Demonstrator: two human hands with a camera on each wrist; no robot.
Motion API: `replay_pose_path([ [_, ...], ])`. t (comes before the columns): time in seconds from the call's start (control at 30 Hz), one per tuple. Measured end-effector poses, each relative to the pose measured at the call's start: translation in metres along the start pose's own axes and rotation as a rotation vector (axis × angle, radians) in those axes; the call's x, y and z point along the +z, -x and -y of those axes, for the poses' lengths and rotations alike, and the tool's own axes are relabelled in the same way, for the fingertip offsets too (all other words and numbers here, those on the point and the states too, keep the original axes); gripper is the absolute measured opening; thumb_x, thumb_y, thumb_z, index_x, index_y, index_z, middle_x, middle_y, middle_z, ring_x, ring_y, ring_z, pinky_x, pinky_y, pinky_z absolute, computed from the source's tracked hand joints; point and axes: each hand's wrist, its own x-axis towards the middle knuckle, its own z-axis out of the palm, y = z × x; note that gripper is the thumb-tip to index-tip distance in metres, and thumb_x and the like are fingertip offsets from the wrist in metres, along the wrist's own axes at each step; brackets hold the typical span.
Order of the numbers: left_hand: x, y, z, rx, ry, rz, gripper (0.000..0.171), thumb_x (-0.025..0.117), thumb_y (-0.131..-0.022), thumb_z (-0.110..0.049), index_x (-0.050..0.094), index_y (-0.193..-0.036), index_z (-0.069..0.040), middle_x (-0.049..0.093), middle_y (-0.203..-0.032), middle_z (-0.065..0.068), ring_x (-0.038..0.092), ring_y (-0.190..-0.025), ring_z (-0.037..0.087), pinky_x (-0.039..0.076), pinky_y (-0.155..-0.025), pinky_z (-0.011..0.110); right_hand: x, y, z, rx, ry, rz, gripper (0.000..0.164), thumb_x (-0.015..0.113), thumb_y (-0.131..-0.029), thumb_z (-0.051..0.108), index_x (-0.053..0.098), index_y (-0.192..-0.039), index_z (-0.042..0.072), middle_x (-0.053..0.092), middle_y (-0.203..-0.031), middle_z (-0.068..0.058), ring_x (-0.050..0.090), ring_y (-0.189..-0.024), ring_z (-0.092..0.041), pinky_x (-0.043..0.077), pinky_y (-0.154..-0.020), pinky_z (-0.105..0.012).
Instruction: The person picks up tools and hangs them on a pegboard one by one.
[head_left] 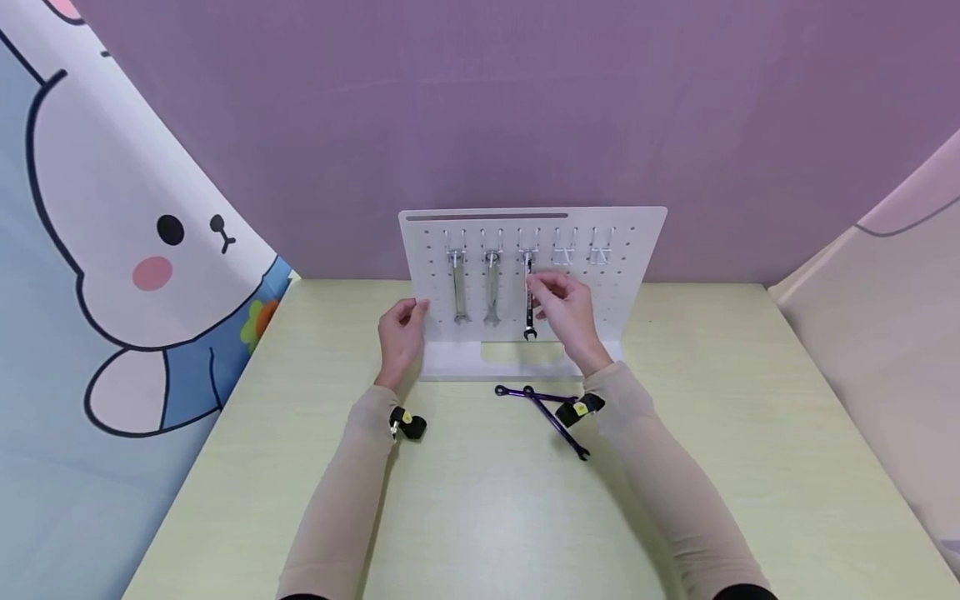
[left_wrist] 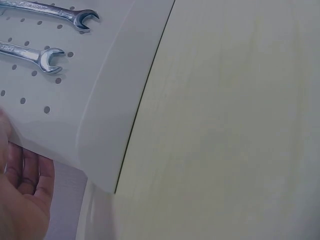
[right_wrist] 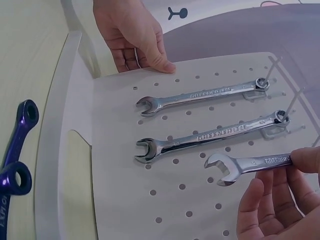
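My right hand (head_left: 567, 312) pinches a silver combination wrench (head_left: 530, 308) between thumb and fingers. Its open end points down and its upper end is at the third hook of the white pegboard (head_left: 626, 292); whether it bears on the hook cannot be made out. Two more silver wrenches, the leftmost wrench (right_wrist: 200, 96) and the one beside it (right_wrist: 215, 134), hang by their ring ends from hooks. At the board's left edge my left hand (head_left: 400, 337) grips the panel, thumb in front and fingers behind, as the right wrist view shows.
Two bare hooks, one (head_left: 564, 250) and another (head_left: 601, 250), are on the board's right side. Two purple wrenches, one lengthwise (head_left: 555, 423) and one crosswise (head_left: 517, 391), lie crossed on the table (head_left: 480, 517) before the stand, below my right wrist. A purple backdrop (head_left: 525, 108) rises behind.
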Motion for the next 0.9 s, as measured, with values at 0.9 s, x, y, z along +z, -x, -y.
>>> replay_pose_path([
  [0.9, -0.001, 0.000, -0.001, -0.001, -0.025, 0.003, 0.032, 0.070, -0.105, -0.033, 0.077, -0.111, -0.002, 0.068, -0.094, 0.007, 0.055, -0.083, 0.017, 0.043, -0.070, 0.023, 0.001, -0.015, -0.014, -0.310, 0.337, -0.068, 0.017, 0.070, -0.103, 0.014, 0.077, -0.111, 0.001, 0.078, -0.106, -0.017, 0.070, -0.089, -0.028, 0.052, -0.075, -0.023],
])
